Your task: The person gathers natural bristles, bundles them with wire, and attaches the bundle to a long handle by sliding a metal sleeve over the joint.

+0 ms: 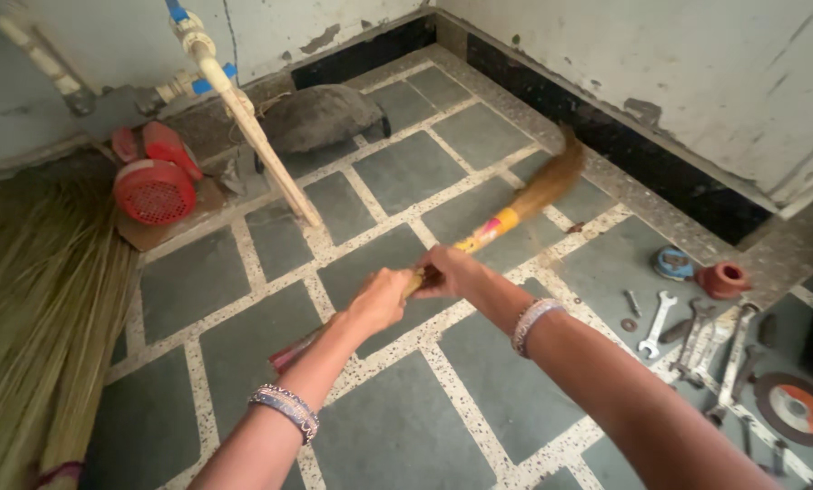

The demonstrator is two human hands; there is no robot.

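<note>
Mid-frame, over the grey floor tiles (397, 172), left hand (379, 299) & right hand (450, 270) are both clamped round the handle of a grass broom (506, 218), bristles blurred toward upper right. Looks light, w/ a stiff handle and soft, floppy head; best held mid-handle. Wrenches (658, 323) lie at right.

A yellow and pink printed wrapper (490, 229) banded the broom (551, 177) just beyond the right hand (452, 270) that gripped it. Well right of the grip, nearer the person, a round orange label (801, 410) sat at the centre of a grey cutting disc (769, 388).
</note>
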